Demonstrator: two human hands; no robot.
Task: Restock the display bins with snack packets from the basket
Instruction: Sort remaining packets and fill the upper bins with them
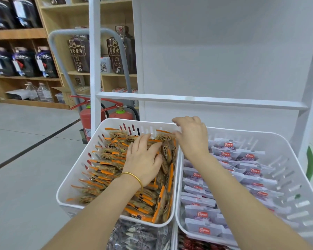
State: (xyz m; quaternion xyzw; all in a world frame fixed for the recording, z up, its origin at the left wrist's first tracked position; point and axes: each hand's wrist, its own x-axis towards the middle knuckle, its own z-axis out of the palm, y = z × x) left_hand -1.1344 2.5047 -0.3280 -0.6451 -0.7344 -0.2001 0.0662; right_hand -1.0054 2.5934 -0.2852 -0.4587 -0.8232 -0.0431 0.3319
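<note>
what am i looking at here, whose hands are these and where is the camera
There is no machine here. A person is working with bare hands, and the single picture comes from a camera worn on their head, looking forward and down. That is why both arms reach in from the bottom edge.

Two white bins stand side by side in front of a white shelf unit. The left bin holds orange-edged snack packets. The right bin holds pale packets with red labels.

The left hand, with a gold bangle at the wrist, lies flat on the orange-edged snack packets. The right hand is at the far corner of the left bin, fingers curled at one packet's end. Whether it actually pinches that packet is unclear.
</note>
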